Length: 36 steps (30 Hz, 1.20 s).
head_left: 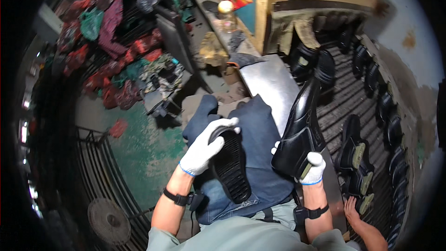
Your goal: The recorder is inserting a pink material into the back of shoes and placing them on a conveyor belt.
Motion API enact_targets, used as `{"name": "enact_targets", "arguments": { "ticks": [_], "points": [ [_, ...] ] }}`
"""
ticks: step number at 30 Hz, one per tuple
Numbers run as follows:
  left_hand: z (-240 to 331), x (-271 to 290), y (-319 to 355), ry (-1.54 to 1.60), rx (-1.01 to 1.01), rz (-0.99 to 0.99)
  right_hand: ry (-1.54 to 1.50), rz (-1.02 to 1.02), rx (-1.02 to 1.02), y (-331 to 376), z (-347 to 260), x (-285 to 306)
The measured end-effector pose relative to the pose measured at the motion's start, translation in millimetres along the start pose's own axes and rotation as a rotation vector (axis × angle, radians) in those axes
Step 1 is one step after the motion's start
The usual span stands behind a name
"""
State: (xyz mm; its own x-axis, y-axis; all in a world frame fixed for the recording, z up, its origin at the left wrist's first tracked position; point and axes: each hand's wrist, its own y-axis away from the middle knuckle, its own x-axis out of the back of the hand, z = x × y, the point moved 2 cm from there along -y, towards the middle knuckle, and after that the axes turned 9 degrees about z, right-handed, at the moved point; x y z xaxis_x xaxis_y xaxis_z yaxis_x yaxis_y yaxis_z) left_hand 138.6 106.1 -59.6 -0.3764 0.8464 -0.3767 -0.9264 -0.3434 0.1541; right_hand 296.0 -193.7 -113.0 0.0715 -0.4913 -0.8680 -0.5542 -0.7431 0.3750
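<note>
My left hand [204, 148], in a white knit glove, is closed around the upper end of a black rubber shoe sole [231, 169]. The sole's ribbed face is turned up, above my denim-covered lap [258, 148]. On the right, my gloved right hand [315, 171] grips a black leather shoe [297, 144] at its lower end, and a pale green edge shows by the thumb. Fingertips of that glove peek out on the shoe's left side. The shoe tilts, its other end pointing away from me. Sole and shoe are apart.
A shiny metal plate [274, 83] lies ahead, beside a ribbed rack [341, 90] lined with black shoes [355, 158]. Another person's bare hand [353, 211] is at lower right. A fan [110, 221], black metal bars [95, 153] and piled red bags [100, 81] are on the left.
</note>
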Motion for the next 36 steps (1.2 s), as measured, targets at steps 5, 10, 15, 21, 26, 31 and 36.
{"name": "enact_targets", "arguments": {
  "ticks": [5,10,15,21,26,31,36],
  "points": [
    [54.9,-3.3,-24.5,-0.178,-0.341,-0.043,0.649,0.056,0.261,36.1,19.4,-49.2],
    [55.0,-0.1,-26.9,0.209,-0.301,-0.098,1.022,-0.089,0.516,47.2,36.4,-95.4],
    [37.7,6.0,-19.7,0.201,-0.287,-0.109,1.307,-0.167,0.593,53.0,49.5,-101.0],
    [42.9,6.5,-20.5,0.186,-0.161,-0.052,1.452,-0.229,0.646,52.6,61.8,-103.1],
    [50.6,-0.2,-15.7,0.072,-0.211,-0.107,1.396,-0.193,0.6,53.8,67.6,-95.2],
    [54.3,-3.3,-12.8,0.002,-0.202,-0.089,1.316,-0.174,0.552,52.4,71.2,-93.3],
    [53.3,-2.9,-17.8,-0.031,-0.207,-0.116,1.32,-0.182,0.546,45.4,71.4,-89.5]
  ]
}}
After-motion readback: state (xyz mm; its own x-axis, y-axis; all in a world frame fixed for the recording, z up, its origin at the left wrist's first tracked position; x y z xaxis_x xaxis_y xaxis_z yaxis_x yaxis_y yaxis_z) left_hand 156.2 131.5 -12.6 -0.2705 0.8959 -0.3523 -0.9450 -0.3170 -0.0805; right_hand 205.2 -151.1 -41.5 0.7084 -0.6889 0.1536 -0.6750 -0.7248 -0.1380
